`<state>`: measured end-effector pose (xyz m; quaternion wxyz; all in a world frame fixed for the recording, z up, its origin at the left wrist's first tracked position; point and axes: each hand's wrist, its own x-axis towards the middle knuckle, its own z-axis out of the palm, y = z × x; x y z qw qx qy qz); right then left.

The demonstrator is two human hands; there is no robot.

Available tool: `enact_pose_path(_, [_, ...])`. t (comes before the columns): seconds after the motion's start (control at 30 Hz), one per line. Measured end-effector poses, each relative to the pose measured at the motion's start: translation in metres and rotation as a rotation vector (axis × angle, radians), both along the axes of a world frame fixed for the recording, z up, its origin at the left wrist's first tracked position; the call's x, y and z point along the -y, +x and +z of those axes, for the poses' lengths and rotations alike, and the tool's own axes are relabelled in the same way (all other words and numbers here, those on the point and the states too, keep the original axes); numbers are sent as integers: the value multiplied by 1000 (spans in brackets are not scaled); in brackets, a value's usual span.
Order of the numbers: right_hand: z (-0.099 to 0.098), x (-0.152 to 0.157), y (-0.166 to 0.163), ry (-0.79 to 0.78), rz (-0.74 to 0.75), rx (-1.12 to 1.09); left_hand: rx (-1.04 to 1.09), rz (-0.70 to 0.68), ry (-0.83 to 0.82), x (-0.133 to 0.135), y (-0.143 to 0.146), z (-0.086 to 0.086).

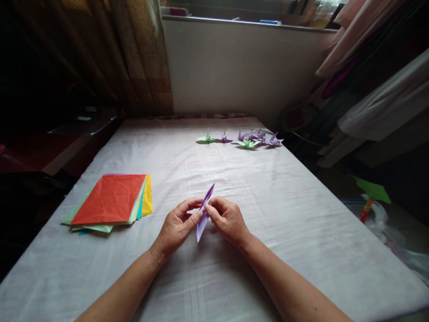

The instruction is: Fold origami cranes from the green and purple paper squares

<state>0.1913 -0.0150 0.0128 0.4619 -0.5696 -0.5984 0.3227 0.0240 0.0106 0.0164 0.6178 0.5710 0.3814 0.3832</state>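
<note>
A narrow folded purple paper piece stands tilted just above the white cloth, held between both hands. My left hand pinches its left side with thumb and fingers closed. My right hand pinches its right side near the middle, fingers curled. The upper tip points up and to the right; the lower tip points down toward me.
A stack of coloured paper sheets, orange on top, lies left of the hands. Several folded purple and green paper cranes sit in a row at the far end of the cloth-covered table. Curtains hang left, clothes right.
</note>
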Motion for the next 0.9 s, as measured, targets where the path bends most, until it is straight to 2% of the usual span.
enact_pose_path(0.23, [0,0,0,4,14,-3,22,24,-47,1,1,6])
enact_pose_path(0.5, [-3,0,1,5,23,-24,30,48,-70,0,1,3])
enact_pose_path(0.77, [0,2,-2,-8,16,-31,-131,65,131,0,-6,5])
enact_pose_path(0.9, [-1,3,-5,-27,49,-86,-91,41,76,2,-5,9])
